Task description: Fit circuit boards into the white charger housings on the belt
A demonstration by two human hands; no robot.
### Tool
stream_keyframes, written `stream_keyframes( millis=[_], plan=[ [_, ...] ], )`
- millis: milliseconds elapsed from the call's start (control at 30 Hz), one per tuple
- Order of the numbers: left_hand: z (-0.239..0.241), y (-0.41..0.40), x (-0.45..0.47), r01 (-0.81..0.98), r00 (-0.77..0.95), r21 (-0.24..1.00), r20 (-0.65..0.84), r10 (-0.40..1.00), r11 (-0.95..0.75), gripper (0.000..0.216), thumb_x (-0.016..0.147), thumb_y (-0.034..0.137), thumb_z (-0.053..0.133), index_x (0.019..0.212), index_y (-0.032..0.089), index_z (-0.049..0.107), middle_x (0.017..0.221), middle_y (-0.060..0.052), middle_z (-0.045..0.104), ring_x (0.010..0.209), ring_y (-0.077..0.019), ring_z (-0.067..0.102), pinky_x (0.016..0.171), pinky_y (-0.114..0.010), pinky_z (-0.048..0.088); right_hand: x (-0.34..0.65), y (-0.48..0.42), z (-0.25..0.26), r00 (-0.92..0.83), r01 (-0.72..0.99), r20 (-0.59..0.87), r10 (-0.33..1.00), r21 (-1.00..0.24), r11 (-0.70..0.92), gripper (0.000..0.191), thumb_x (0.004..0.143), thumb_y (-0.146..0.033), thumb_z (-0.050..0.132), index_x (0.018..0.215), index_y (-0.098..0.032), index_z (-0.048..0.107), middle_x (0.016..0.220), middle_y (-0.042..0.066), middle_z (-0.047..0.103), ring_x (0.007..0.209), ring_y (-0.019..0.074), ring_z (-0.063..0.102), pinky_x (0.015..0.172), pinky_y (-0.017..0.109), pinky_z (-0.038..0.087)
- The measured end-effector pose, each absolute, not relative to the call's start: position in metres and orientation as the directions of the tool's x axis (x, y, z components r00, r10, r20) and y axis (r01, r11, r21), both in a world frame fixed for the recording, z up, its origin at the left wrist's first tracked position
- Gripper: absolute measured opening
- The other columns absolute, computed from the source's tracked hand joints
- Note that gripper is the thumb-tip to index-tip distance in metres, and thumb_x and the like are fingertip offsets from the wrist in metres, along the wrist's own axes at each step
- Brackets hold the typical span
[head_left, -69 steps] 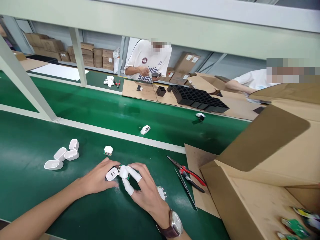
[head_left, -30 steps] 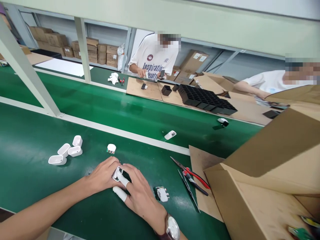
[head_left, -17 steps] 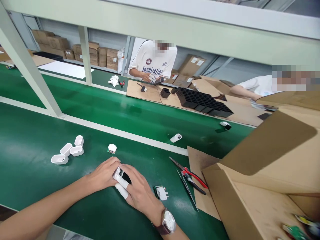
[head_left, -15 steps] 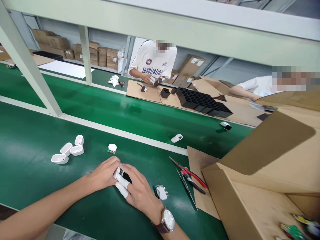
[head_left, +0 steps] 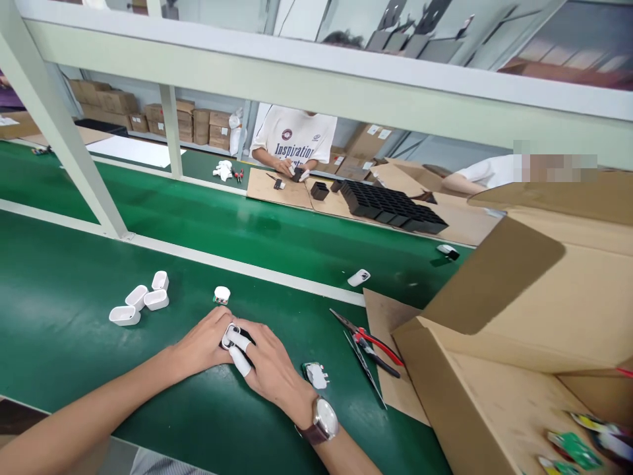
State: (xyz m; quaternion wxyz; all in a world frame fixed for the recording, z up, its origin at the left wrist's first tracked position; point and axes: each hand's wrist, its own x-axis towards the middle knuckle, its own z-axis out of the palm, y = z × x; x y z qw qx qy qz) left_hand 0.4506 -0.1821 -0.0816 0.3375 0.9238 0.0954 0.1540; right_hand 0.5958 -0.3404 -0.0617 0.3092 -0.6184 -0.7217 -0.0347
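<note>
A small white plastic casing sits between my two hands, its rounded open end facing up. My left hand is wrapped round the casing from the left, with the thumb side partly hidden. From the right, my right hand closes on it, and two fingers wear white finger cots. One covered fingertip presses at the casing's opening. What lies inside is mostly hidden. Just beyond my hands stands a small white-topped circuit board piece. Near my right wrist lies a circuit board with a white part.
Several empty white casings stand at left. Long-nose pliers and tweezers lie at right, before an open cardboard box holding circuit boards. Across the green belt, a co-worker handles parts near a black tray.
My right covered finger has shifted onto the casing's opening, whose rim now shows more. The view has tilted up slightly. Across the belt, the co-worker's hands have lowered.
</note>
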Motion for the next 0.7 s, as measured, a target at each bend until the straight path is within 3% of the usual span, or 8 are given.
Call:
stream_keyframes(
  millis=[100, 200, 267, 367, 433, 500, 600, 700],
  plan=[
    [-0.074, -0.19, 0.437, 0.112, 0.909, 0.628, 0.248, 0.335, -0.77, 0.06, 0.085, 0.041, 0.085, 0.133, 0.023, 0.053, 0.127, -0.012, 0.059, 0.115, -0.0313, 0.062, 0.094, -0.046, 0.058, 0.601, -0.345, -0.064, 0.067, 0.883, 0.526, 0.848, -0.427, 0.195, 0.044, 0.107, -0.019, 0.05, 0.151, -0.018, 0.045, 0.133, 0.015, 0.067, 0.117, 0.027, 0.066, 0.098, 0.048, 0.061],
    [-0.075, -0.202, 0.427, 0.104, 0.899, 0.605, 0.282, 0.334, -0.789, 0.033, 0.097, 0.038, 0.07, 0.127, 0.026, 0.063, 0.123, -0.012, 0.064, 0.112, -0.0315, 0.065, 0.094, -0.048, 0.057, 0.606, -0.348, -0.066, 0.124, 0.889, 0.564, 0.816, -0.429, 0.162, 0.045, 0.106, -0.016, 0.051, 0.151, -0.019, 0.044, 0.134, 0.015, 0.067, 0.119, 0.0271, 0.065, 0.1, 0.048, 0.06],
    [-0.075, -0.207, 0.427, 0.099, 0.877, 0.719, 0.264, 0.402, -0.688, 0.02, 0.1, 0.035, 0.064, 0.117, 0.026, 0.07, 0.115, -0.011, 0.069, 0.103, -0.0285, 0.068, 0.092, -0.046, 0.058, 0.61, -0.349, -0.066, 0.119, 0.897, 0.58, 0.806, -0.41, 0.164, 0.044, 0.105, -0.015, 0.052, 0.149, -0.02, 0.046, 0.134, 0.014, 0.067, 0.12, 0.0273, 0.065, 0.101, 0.048, 0.059],
    [-0.064, -0.206, 0.433, 0.095, 0.814, 0.985, 0.006, 0.581, -0.144, 0.016, 0.095, 0.037, 0.07, 0.101, 0.022, 0.07, 0.096, -0.008, 0.073, 0.085, -0.0225, 0.071, 0.084, -0.038, 0.06, 0.616, -0.35, -0.065, 0.116, 0.916, 0.618, 0.778, -0.369, 0.156, 0.042, 0.105, -0.014, 0.051, 0.146, -0.018, 0.049, 0.133, 0.015, 0.067, 0.118, 0.0281, 0.066, 0.1, 0.048, 0.06],
    [-0.051, -0.201, 0.439, 0.062, 0.779, 0.962, -0.213, 0.589, 0.266, 0.021, 0.089, 0.037, 0.077, 0.087, 0.02, 0.065, 0.082, -0.005, 0.072, 0.075, -0.0187, 0.069, 0.076, -0.032, 0.061, 0.62, -0.352, -0.063, 0.141, 0.929, 0.64, 0.755, -0.349, 0.122, 0.038, 0.105, -0.014, 0.05, 0.143, -0.016, 0.051, 0.131, 0.015, 0.068, 0.116, 0.0283, 0.066, 0.098, 0.048, 0.06],
    [-0.037, -0.194, 0.445, 0.036, 0.77, 0.9, -0.302, 0.562, 0.435, 0.028, 0.083, 0.036, 0.081, 0.078, 0.02, 0.059, 0.076, -0.003, 0.069, 0.071, -0.017, 0.068, 0.073, -0.03, 0.06, 0.623, -0.353, -0.062, 0.163, 0.938, 0.65, 0.742, -0.336, 0.088, 0.034, 0.105, -0.014, 0.049, 0.138, -0.015, 0.054, 0.129, 0.015, 0.069, 0.114, 0.0281, 0.067, 0.096, 0.048, 0.06],
    [-0.022, -0.171, 0.459, 0.094, 0.781, 0.977, -0.193, 0.593, 0.193, 0.026, 0.081, 0.039, 0.078, 0.08, 0.02, 0.06, 0.079, -0.003, 0.07, 0.072, -0.0188, 0.068, 0.074, -0.032, 0.059, 0.625, -0.354, -0.061, 0.159, 0.947, 0.638, 0.754, -0.315, 0.067, 0.029, 0.104, -0.013, 0.05, 0.131, -0.016, 0.06, 0.125, 0.015, 0.07, 0.11, 0.0275, 0.067, 0.094, 0.047, 0.06],
    [-0.012, -0.121, 0.488, 0.283, 0.758, 0.815, 0.133, 0.639, -0.506, 0.02, 0.082, 0.038, 0.069, 0.089, 0.021, 0.064, 0.091, -0.006, 0.072, 0.084, -0.0232, 0.071, 0.083, -0.035, 0.057, 0.624, -0.353, -0.063, 0.139, 0.954, 0.608, 0.782, -0.294, 0.059, 0.025, 0.103, -0.013, 0.052, 0.125, -0.016, 0.064, 0.123, 0.015, 0.07, 0.108, 0.0277, 0.068, 0.094, 0.047, 0.06]
  ],
)
